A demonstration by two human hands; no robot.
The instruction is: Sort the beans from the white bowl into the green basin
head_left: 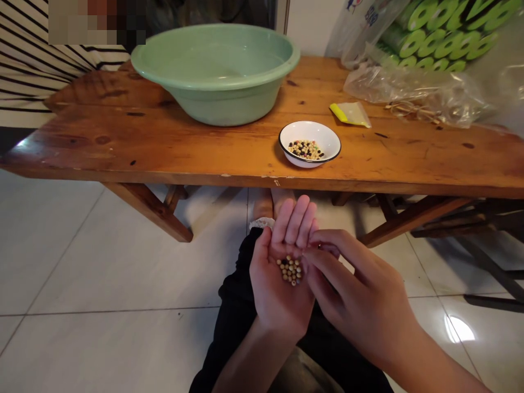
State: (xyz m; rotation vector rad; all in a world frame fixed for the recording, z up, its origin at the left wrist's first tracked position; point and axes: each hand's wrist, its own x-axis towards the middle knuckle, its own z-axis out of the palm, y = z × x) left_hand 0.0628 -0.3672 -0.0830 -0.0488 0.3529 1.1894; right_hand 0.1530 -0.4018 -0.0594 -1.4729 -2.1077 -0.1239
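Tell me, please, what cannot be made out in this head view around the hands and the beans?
- Right hand: its fingertips hide whether they pinch a bean.
- Left hand: beans too small to identify.
- Green basin: contents unclear behind its rim.
- Plastic bags: cut off by the top edge.

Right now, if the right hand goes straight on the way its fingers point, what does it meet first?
The right hand points left, toward the open left hand. It would probably meet that palm and the pale beans lying in it first; its fingertips already look very close.
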